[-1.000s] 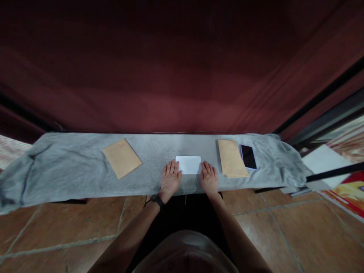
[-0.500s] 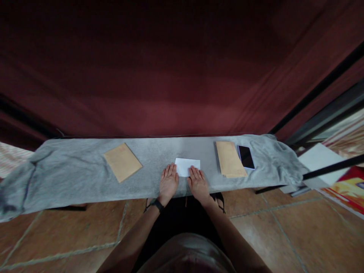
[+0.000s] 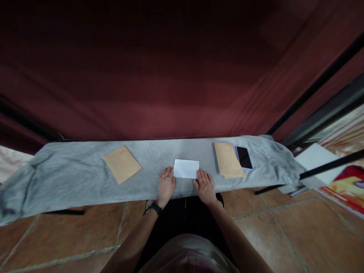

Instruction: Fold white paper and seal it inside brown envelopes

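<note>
White rectangle: a blank, flat piece [image 3: 186, 168], perhaps paper or a thin card, lying lengthwise across the grey cloth [image 3: 71, 170], directly ahead of the person; every other place is given from it.
Left hand: palm down [image 3: 167, 185] at the rectangle's left end, fingers extended at or just beside its edge, a dark watch [image 3: 155, 207] on the wrist.
Right hand: palm down [image 3: 205, 185] at the right end, fingertips at the edge, thumb just off the near side.
Grip: the hands are apart, with the rectangle between them, and neither is closed around anything; whether they press cannot be told.
Single envelope: brown [image 3: 122, 164], turned askew, well to the left of the rectangle.
Envelope pile: brown too [image 3: 228, 161], near the rectangle on its right, a second edge peeking out below.
Phone: dark-screened [image 3: 244, 157], right of the rectangle, beyond the pile and close against it; contact is unclear.
Step in hand: seems to be steadying or squaring the rectangle from both ends.
Next move: shifting it would need even pressure from both hands; lifting it, a fingertip under one edge.
Edges and room: a broad stretch of cloth lies left of the rectangle, a narrower strip right before the pile; the cloth's near edge runs under the wrists, and a dark red panel [image 3: 159, 94] rises beyond the far edge.
</note>
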Demonstrator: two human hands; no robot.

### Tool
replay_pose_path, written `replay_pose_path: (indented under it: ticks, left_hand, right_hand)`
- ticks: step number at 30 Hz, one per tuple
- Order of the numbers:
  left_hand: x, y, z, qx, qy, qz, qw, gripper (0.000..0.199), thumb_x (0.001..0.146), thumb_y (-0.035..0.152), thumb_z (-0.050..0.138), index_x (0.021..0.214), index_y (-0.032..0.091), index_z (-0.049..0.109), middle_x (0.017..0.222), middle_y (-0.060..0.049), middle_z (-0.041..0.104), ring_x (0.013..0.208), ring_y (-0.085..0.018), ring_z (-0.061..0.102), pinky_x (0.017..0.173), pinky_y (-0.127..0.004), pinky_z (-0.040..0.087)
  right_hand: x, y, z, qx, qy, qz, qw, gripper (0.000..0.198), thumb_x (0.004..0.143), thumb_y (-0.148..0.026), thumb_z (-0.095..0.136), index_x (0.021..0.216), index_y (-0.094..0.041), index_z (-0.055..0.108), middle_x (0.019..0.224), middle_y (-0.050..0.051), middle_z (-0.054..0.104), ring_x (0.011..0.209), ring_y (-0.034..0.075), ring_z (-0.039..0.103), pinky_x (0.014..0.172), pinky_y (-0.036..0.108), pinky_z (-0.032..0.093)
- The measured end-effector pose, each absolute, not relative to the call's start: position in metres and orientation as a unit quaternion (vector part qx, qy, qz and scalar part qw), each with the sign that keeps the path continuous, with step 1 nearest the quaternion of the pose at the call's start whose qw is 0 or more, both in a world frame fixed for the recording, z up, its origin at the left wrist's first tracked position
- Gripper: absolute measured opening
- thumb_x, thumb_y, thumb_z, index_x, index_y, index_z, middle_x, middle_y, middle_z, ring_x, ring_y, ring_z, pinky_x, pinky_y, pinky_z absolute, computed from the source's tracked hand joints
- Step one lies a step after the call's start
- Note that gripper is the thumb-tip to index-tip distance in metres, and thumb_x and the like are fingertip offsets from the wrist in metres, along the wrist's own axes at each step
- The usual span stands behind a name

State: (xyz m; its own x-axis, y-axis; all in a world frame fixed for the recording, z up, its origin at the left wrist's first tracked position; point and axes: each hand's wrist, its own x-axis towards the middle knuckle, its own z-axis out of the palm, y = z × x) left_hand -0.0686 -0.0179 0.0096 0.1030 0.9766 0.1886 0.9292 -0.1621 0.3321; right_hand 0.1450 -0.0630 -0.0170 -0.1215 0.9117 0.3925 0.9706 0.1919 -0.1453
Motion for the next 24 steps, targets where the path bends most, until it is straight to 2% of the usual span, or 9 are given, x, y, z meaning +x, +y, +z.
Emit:
replay_pose_path:
  ticks: [3, 7, 11, 15, 18, 20, 22, 24]
  left_hand:
    - [-0.067, -0.015, 0.015, 0.720, 0.651, 0.217, 0.103, 0.042, 0.091, 0.014, 0.043, 0.129, 0.013, 0.061, 0.138, -0.012, 0.061, 0.128, -0.025, 0.053, 0.112, -0.040, 0.039]
    - [-0.058, -0.006, 0.024, 0.662, 0.669, 0.277, 0.193, 0.040, 0.086, 0.017, 0.055, 0.125, 0.013, 0.063, 0.119, -0.014, 0.068, 0.115, -0.027, 0.059, 0.106, -0.041, 0.042]
    - [-0.051, 0.006, 0.028, 0.499, 0.673, 0.399, 0.372, 0.048, 0.076, 0.014, 0.064, 0.124, 0.014, 0.062, 0.094, -0.007, 0.071, 0.094, -0.023, 0.065, 0.088, -0.036, 0.050]
    - [-0.046, 0.006, 0.032, 0.446, 0.653, 0.440, 0.425, 0.051, 0.075, 0.013, 0.061, 0.126, 0.015, 0.060, 0.083, -0.002, 0.068, 0.076, -0.017, 0.065, 0.073, -0.029, 0.051]
    - [-0.036, -0.004, 0.041, 0.444, 0.599, 0.468, 0.474, 0.049, 0.072, 0.016, 0.066, 0.121, 0.017, 0.063, 0.083, -0.001, 0.069, 0.075, -0.017, 0.065, 0.073, -0.029, 0.051]
    - [-0.029, -0.012, 0.050, 0.443, 0.542, 0.483, 0.526, 0.049, 0.070, 0.021, 0.072, 0.119, 0.016, 0.065, 0.088, -0.004, 0.071, 0.081, -0.019, 0.067, 0.077, -0.030, 0.052]
    - [-0.025, -0.017, 0.059, 0.431, 0.498, 0.492, 0.569, 0.050, 0.074, 0.031, 0.074, 0.121, 0.016, 0.065, 0.102, -0.008, 0.072, 0.094, -0.023, 0.067, 0.081, -0.032, 0.052]
    - [-0.025, -0.019, 0.065, 0.399, 0.490, 0.508, 0.586, 0.051, 0.082, 0.043, 0.069, 0.126, 0.019, 0.062, 0.122, -0.011, 0.068, 0.112, -0.026, 0.063, 0.086, -0.033, 0.051]
  right_hand:
    - [0.143, -0.063, -0.017, -0.638, -0.739, -0.073, 0.202, 0.053, 0.104, -0.035, 0.042, 0.148, -0.007, 0.043, 0.148, 0.018, 0.050, 0.137, 0.030, 0.046, 0.115, 0.047, 0.032]
    - [0.138, -0.063, -0.015, -0.647, -0.731, -0.070, 0.205, 0.051, 0.102, -0.032, 0.043, 0.147, -0.007, 0.045, 0.147, 0.019, 0.051, 0.138, 0.030, 0.045, 0.115, 0.049, 0.030]
    - [0.135, -0.063, -0.013, -0.655, -0.723, -0.066, 0.208, 0.050, 0.101, -0.029, 0.046, 0.145, -0.005, 0.047, 0.146, 0.020, 0.053, 0.139, 0.030, 0.043, 0.116, 0.049, 0.028]
    - [0.130, -0.062, -0.009, -0.652, -0.721, -0.050, 0.229, 0.054, 0.098, -0.025, 0.049, 0.147, -0.005, 0.042, 0.147, 0.020, 0.051, 0.139, 0.030, 0.043, 0.116, 0.049, 0.030]
    - [0.123, -0.058, 0.004, -0.638, -0.728, -0.011, 0.251, 0.061, 0.092, -0.019, 0.051, 0.151, -0.008, 0.038, 0.151, 0.018, 0.047, 0.140, 0.029, 0.043, 0.115, 0.047, 0.034]
    - [0.119, -0.053, 0.016, -0.626, -0.731, 0.037, 0.270, 0.063, 0.088, -0.012, 0.050, 0.150, -0.011, 0.041, 0.151, 0.015, 0.048, 0.138, 0.027, 0.045, 0.114, 0.044, 0.037]
    - [0.116, -0.046, 0.030, -0.617, -0.714, 0.106, 0.314, 0.060, 0.086, -0.009, 0.047, 0.146, -0.015, 0.048, 0.147, 0.013, 0.053, 0.134, 0.025, 0.051, 0.113, 0.040, 0.039]
    - [0.113, -0.037, 0.042, -0.607, -0.661, 0.199, 0.395, 0.050, 0.090, -0.014, 0.045, 0.138, -0.018, 0.056, 0.139, 0.011, 0.061, 0.127, 0.024, 0.057, 0.110, 0.038, 0.042]
